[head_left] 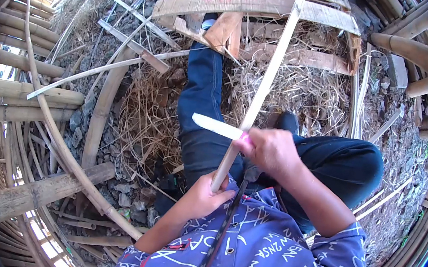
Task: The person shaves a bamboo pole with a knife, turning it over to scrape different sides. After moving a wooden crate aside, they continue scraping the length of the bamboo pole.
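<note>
My right hand (270,150) is closed round the pink handle of a knife (217,127), whose pale blade points left. The blade crosses a long, light bamboo strip (269,79) close to my right fingers. Lower down, my left hand (205,195) grips the strip near its bottom end, against my body. From there the strip slants up and to the right, over a slatted wooden pallet (256,6). Beneath it are my legs in dark trousers, one stretched forward and the other bent to the right.
Dry shavings (155,113) cover the ground around my legs. Loose wooden sticks (134,46) lie at the upper left. A long curved bamboo pole (60,142) runs along my left side. Bamboo poles (26,92) are stacked at the left, with thicker ones (421,57) at the upper right.
</note>
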A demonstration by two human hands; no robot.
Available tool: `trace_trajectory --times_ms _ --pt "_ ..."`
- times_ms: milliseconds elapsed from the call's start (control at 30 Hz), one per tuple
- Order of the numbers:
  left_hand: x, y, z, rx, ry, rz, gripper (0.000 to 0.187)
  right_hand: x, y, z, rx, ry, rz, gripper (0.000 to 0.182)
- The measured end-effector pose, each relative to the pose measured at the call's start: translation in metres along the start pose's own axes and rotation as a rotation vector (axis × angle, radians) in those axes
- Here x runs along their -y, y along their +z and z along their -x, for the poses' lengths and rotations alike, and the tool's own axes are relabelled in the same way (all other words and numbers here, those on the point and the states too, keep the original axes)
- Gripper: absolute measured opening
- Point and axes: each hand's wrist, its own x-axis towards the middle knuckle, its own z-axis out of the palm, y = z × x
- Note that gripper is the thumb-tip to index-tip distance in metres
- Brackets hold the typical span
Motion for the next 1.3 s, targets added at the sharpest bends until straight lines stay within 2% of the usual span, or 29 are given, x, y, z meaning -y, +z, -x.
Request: trace_trajectory --times_ms 67,267,300,667,733,800,833,867,933,1000,1033,1067,1133,1200,1300 --pt "0.005 0.002 0.002 0.030 0.010 -0.026 0.023 -0.018 -0.004 -0.011 -0.209 0.059 0.103 0.040" --pt "0.004 0.007 0.006 0.012 0.007 -0.014 0.023 -0.062 -0.035 -0.044 -0.271 0.187 0.177 0.044" --pt "0.004 0.007 0.007 0.015 0.014 -0.015 0.023 -0.067 -0.037 -0.048 -0.334 0.175 0.201 0.045" --pt "0.003 -0.006 0.013 -0.007 -0.029 -0.023 0.026 -0.116 -0.064 -0.089 -0.347 0.400 0.195 0.057" --pt "0.005 -0.011 0.013 -0.008 -0.057 -0.022 0.027 -0.113 -0.064 -0.089 -0.371 0.380 0.199 0.059" --pt "0.004 -0.016 0.011 -0.010 -0.082 -0.020 0.027 -0.101 -0.060 -0.085 -0.267 0.384 0.098 0.059" --pt "0.002 -0.018 0.011 -0.016 -0.095 -0.027 0.027 -0.088 -0.054 -0.080 -0.229 0.363 0.140 0.059" --pt "0.001 -0.018 0.011 -0.024 -0.111 -0.032 0.027 -0.082 -0.043 -0.075 -0.307 0.169 0.154 0.051" --pt "0.007 -0.017 0.013 -0.043 -0.106 -0.039 0.027 -0.074 -0.040 -0.073 -0.273 0.099 0.184 0.049" --pt "0.017 -0.017 0.020 -0.060 -0.105 -0.049 0.027 -0.099 -0.051 -0.089 -0.275 0.268 0.348 0.049" --pt "0.024 -0.019 0.023 -0.066 -0.097 -0.099 0.027 -0.128 -0.059 -0.100 -0.329 0.305 0.299 0.052" --pt "0.027 -0.021 0.026 -0.072 -0.085 -0.148 0.027 -0.134 -0.078 -0.106 -0.380 0.403 0.387 0.055" --pt "0.026 -0.024 0.033 -0.075 -0.119 -0.136 0.027 -0.160 -0.094 -0.111 -0.507 0.308 0.393 0.058" --pt "0.026 -0.028 0.036 -0.089 -0.143 -0.121 0.026 -0.163 -0.099 -0.115 -0.478 0.287 0.406 0.057" --pt "0.029 -0.033 0.034 -0.055 -0.158 -0.131 0.027 -0.138 -0.089 -0.108 -0.308 0.191 0.425 0.052"
